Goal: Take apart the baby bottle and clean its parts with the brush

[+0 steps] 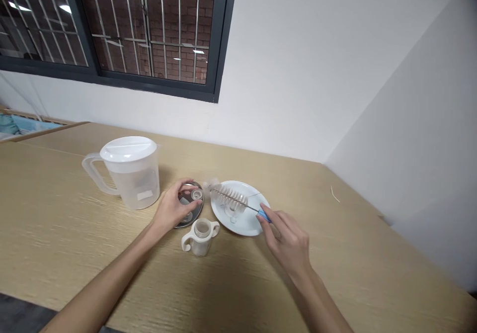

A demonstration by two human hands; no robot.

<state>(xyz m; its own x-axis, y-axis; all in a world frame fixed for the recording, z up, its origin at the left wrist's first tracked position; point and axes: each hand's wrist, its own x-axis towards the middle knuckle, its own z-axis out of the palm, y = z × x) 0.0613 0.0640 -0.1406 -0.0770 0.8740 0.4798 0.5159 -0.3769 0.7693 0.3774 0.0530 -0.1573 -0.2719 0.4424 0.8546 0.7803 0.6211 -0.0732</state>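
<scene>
From my end, through the head view, I have the right hand (288,236) pinching the blue handle (264,215) of a bristle brush (233,197) between thumb and fingers, a narrow hold. The brush slants over a white plate (257,227) near the middle of the table (354,253), its blurred tip reaching past the plate's left rim, with clear pieces (233,218) lying on the plate.

My left hand (170,208) is over a small metal tray (197,214) just left of the plate, thumb and fingers curved around a clear round cap (197,194); I cannot tell whether they grip it.

A two-handled cup (201,246) stands upright and open, nearer the table's front edge than the tray. Left of that hand I see a lidded jug (130,186), toward the table's far edge. A thin pale strand (335,194) lies near the right edge
</scene>
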